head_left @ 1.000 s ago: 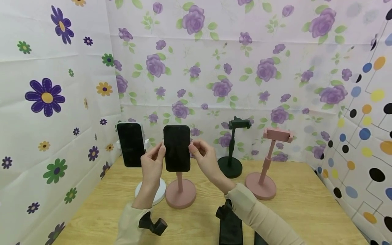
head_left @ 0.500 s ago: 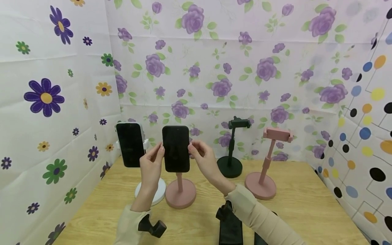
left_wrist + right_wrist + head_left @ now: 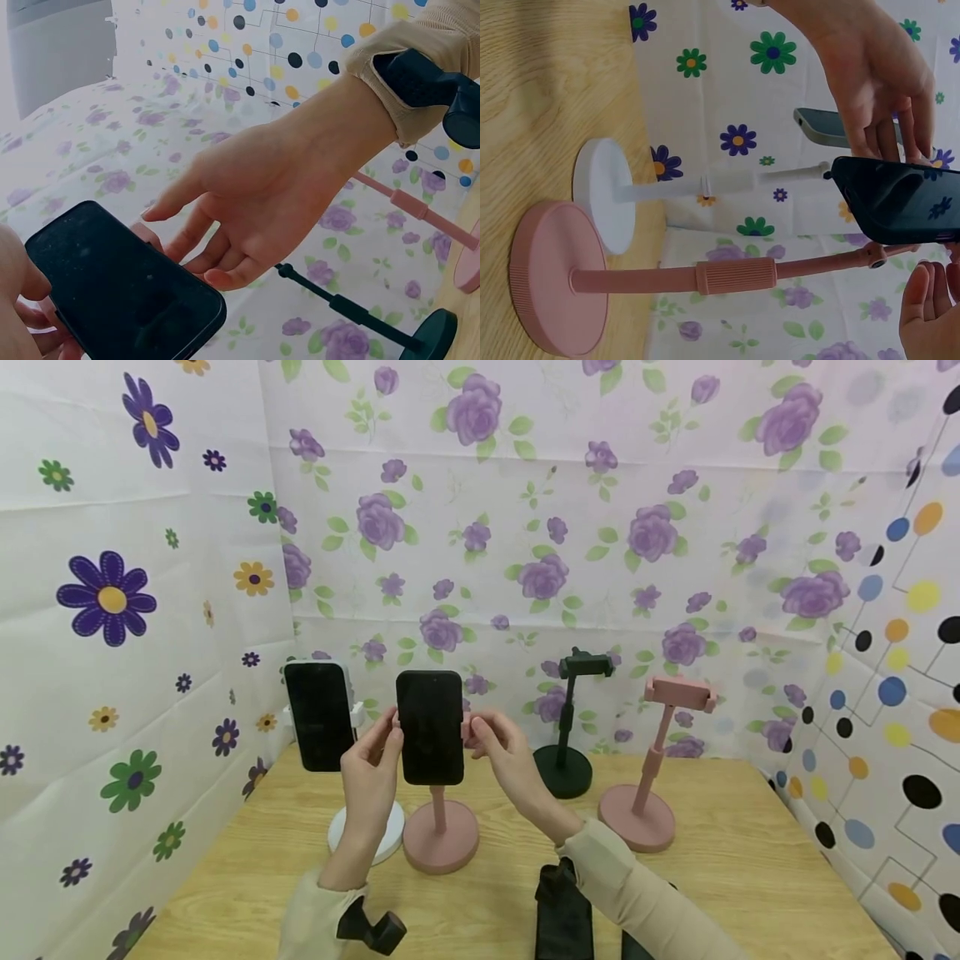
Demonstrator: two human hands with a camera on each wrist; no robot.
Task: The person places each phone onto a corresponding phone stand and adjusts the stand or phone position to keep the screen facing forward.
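A black smartphone stands upright in the clamp of a pink phone stand. At the phone's left edge my left hand pinches the clamp's side, thumb in front and fingers behind. On the opposite side, my right hand has its fingertips right by the pink clamp arm, its thumb standing off the phone's edge in the left wrist view. Seen from the right wrist, the phone tops the pink stem, partly hiding the left fingertips.
A white stand holding another phone is close on the left. Behind to the right are a dark green stand and a second pink stand. Black items, including a box-like one, lie near the front beneath the right forearm.
My right thumb and fingers have drawn slightly away from the phone's right edge, baring the pink clamp arm. The left hand stays at the left edge.
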